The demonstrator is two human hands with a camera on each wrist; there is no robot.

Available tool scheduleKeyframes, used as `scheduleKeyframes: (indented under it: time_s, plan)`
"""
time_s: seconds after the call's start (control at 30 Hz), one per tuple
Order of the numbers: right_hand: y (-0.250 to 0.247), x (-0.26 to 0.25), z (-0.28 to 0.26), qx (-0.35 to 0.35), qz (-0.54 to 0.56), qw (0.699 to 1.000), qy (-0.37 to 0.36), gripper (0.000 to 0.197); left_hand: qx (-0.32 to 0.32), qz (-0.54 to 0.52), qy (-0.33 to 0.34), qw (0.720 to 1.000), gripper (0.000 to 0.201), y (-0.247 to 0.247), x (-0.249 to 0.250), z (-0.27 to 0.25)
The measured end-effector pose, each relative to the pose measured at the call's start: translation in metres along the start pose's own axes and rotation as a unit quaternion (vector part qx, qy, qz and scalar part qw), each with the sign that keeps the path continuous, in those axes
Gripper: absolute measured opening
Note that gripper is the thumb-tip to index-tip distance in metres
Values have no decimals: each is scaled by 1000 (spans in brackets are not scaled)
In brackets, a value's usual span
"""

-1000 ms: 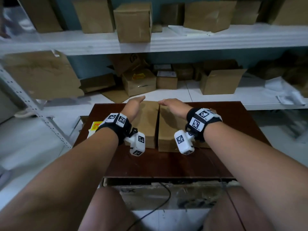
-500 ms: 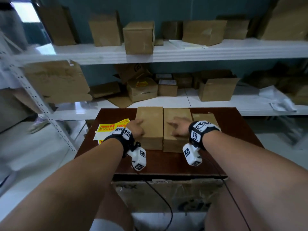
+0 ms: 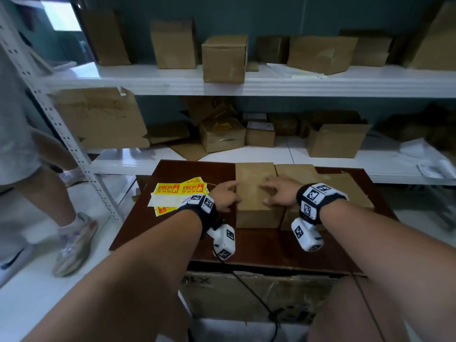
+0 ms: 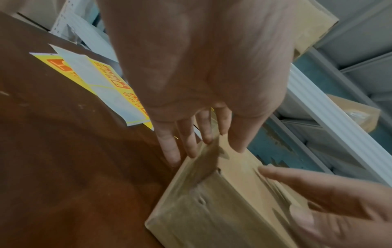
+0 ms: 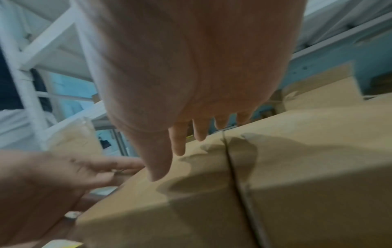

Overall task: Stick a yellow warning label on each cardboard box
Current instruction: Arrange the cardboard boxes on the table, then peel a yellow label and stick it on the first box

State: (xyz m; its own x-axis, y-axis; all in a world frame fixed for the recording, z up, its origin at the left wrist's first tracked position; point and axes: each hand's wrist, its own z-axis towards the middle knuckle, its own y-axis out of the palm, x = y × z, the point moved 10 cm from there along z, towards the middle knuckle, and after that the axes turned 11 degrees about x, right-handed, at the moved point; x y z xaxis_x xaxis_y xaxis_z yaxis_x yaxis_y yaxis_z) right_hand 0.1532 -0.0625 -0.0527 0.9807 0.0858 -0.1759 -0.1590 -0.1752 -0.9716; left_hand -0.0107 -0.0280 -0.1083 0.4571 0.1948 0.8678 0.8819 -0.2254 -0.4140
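Black wristbands bearing white marker-tagged cameras, cables trailing

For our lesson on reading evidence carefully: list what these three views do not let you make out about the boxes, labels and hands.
- Label sheets: print too small, head view; left hand covers part, left wrist view.
- Middle box: right hand and wrist hide most of it, head view.
- Right box: forearm hides its near part.
- Left box: whether the fingers press it is blurred.

- a storeroom or small packing room
- white metal shelving with perforated uprights carries many plain brown cardboard boxes, some open or flattened
- a dark brown wooden table holds sheets of yellow and red warning labels
- teal painted wall behind
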Motion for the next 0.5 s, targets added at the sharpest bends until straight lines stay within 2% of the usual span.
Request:
scheduleKeyframes:
  time_s: [0.1,0.17,0.23,0.33,0.43,0.5]
  plan:
    - [19,-23,16,6,33,999,-21,73,25,7,-14,1000,58,-25,-15,12]
    - [20,-34,23,25,59,997,-34,73,95,109,7,989,52,-59,-25,25]
    - [19,-42,27,36,62,996,-47,71,136,227,11,964,53,-88,-40,37]
    - [18,-52,30,40,76,994,-62,71,123,350,-11,929,68,-106,-63,50]
    - [20,-58,28,40,84,992,-81,71,115,481,1,869,98,-104,-79,65]
    - [22,-59,26,38,85,992,-88,71,100,516,5,851,104,-96,-91,72]
